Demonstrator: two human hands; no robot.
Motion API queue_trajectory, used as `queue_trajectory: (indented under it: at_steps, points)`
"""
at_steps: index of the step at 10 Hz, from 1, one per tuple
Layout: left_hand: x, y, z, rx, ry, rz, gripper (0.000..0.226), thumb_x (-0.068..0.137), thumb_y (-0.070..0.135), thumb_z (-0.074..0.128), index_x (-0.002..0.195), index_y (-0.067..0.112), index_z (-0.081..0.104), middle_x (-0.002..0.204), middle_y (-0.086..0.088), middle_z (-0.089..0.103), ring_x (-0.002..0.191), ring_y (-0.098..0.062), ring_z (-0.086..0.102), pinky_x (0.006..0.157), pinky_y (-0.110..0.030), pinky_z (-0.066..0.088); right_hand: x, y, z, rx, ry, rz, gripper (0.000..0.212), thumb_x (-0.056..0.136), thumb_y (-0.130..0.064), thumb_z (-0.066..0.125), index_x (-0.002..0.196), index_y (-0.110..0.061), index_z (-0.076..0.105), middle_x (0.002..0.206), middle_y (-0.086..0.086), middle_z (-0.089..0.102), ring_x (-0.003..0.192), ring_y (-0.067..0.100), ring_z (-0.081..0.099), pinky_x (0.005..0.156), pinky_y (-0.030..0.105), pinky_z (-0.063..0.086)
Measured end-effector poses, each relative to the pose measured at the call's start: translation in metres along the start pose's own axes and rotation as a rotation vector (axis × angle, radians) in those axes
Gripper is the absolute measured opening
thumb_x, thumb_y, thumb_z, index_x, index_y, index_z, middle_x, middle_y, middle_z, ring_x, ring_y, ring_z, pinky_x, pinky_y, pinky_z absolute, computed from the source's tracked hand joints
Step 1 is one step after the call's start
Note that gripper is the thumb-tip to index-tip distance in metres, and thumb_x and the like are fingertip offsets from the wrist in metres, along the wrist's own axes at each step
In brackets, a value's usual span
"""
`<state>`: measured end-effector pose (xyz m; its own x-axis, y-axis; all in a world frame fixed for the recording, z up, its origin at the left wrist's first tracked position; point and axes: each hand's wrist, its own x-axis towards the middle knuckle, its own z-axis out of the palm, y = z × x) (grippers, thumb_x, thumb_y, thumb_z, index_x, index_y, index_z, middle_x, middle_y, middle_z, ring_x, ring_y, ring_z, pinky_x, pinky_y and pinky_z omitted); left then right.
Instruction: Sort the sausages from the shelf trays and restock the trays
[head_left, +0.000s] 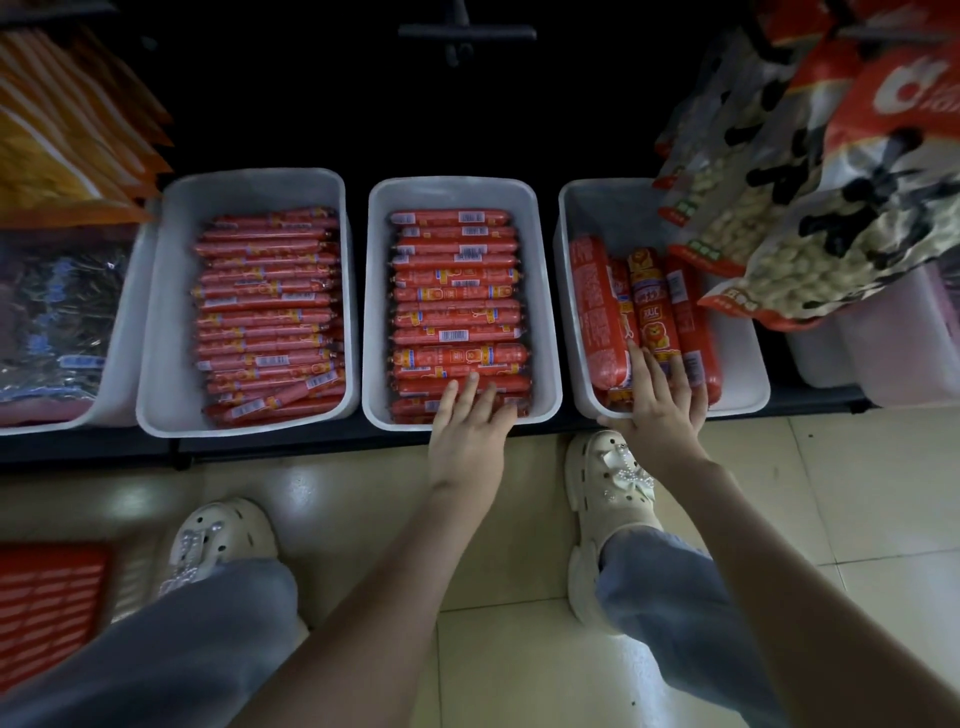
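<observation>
Three white trays stand side by side on a low dark shelf. The left tray (171, 322) holds several thin red sausages lying crosswise. The middle tray (540, 291) is stacked with thicker red sausages (457, 306). The right tray (743, 364) holds a few large red sausages (657, 317) lying lengthwise. My left hand (470, 423) lies over the middle tray's front rim, its straight fingers touching the nearest sausages. My right hand (660, 410) rests on the near ends of the large sausages, fingers spread, thumb on the tray's front rim.
Bags of snacks (810, 208) hang over the right tray's far corner. Orange packets (72, 145) and a tray of dark wrapped goods (57, 322) sit at the left. A red sausage pack (47, 608) lies on the tiled floor by my left shoe (218, 540).
</observation>
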<state>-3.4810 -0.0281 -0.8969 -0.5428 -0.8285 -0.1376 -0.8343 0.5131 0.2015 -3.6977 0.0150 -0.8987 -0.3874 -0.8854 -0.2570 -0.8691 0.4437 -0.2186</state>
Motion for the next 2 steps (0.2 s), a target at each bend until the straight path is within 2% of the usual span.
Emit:
queue_trajectory:
  at_steps: [1,2]
  points:
    - [0.006,0.005,-0.019,0.03,-0.231,-0.12,0.055,0.098,0.009,0.03,0.15,0.021,0.02,0.158,-0.017,0.012,0.147,-0.032,0.003,0.117,-0.041,-0.008,-0.002,-0.008,-0.009,0.0,-0.071,0.036,0.096,0.086,-0.038,0.064,0.151,-0.024,-0.005,0.159,0.0,0.003,0.146,0.027,-0.009,0.115,0.052,-0.006]
    - [0.001,0.02,-0.054,-0.044,-0.331,-0.169,0.071,0.099,0.016,0.043,0.152,0.021,-0.003,0.156,-0.017,0.014,0.144,-0.034,0.014,0.117,-0.042,0.006,-0.022,-0.033,-0.034,0.037,-0.075,0.064,0.101,0.082,-0.027,0.069,0.151,-0.02,-0.005,0.158,0.006,-0.001,0.146,0.029,-0.006,0.117,0.05,0.0]
